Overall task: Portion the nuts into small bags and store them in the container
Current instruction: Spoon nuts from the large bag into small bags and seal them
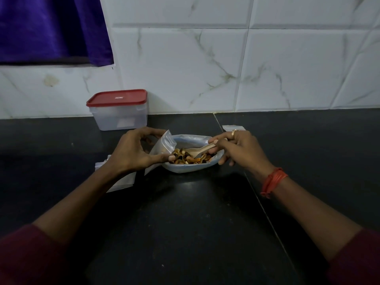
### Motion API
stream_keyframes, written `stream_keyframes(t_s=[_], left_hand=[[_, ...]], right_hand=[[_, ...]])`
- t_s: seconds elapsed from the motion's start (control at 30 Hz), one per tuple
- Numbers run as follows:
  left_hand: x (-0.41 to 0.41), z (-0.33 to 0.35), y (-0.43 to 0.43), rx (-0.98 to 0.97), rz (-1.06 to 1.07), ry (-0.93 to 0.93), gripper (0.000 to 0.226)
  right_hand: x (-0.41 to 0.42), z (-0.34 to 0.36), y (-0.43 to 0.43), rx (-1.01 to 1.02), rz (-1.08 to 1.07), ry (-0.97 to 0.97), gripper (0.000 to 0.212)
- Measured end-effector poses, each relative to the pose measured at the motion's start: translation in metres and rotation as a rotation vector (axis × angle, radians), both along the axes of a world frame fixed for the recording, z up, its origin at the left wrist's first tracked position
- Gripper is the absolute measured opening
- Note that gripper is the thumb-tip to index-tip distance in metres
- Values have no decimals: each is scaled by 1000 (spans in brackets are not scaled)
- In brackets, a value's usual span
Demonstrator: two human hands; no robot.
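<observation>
Nuts [188,158] on dark counter [185,212] (tiled wall [205,68] behind): left fingers [162,158] pinch bag [162,144], right fingers [221,141] grip spoon [197,151].

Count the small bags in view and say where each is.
3: held bag in the left hand, flat bag under that wrist, far bag behind the right hand. More may lie stacked under the wrist.

The desk [185,212] is dark, smooth stone. The small bag [164,140] is clear, shiny plastic. The spoon [197,151] looks wooden.
</observation>
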State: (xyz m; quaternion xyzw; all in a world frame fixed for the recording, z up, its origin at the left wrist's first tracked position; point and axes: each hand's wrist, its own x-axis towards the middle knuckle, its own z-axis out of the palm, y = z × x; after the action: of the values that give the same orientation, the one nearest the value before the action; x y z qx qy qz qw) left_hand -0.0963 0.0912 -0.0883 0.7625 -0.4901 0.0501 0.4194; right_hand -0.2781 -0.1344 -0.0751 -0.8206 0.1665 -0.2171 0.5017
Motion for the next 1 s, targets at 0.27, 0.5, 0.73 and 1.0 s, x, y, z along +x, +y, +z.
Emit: stream_keyframes(t_s=[0.27, 0.5, 0.73, 1.0], left_hand=[[-2, 0, -1, -19, -18, 19, 82], [-5, 0, -1, -7, -4, -12, 87], [-5, -1, -2, 7, 22, -49, 81], [-6, -1, -3, 3, 29, -64, 76]], right_hand=[[2, -3, 2, 257, 18, 68, 21], [0, 0, 4, 251, -106, -41, 23], [-2, 5, 5, 327, -114, -131, 22], [-5, 5, 22, 64, 182, -192, 19]])
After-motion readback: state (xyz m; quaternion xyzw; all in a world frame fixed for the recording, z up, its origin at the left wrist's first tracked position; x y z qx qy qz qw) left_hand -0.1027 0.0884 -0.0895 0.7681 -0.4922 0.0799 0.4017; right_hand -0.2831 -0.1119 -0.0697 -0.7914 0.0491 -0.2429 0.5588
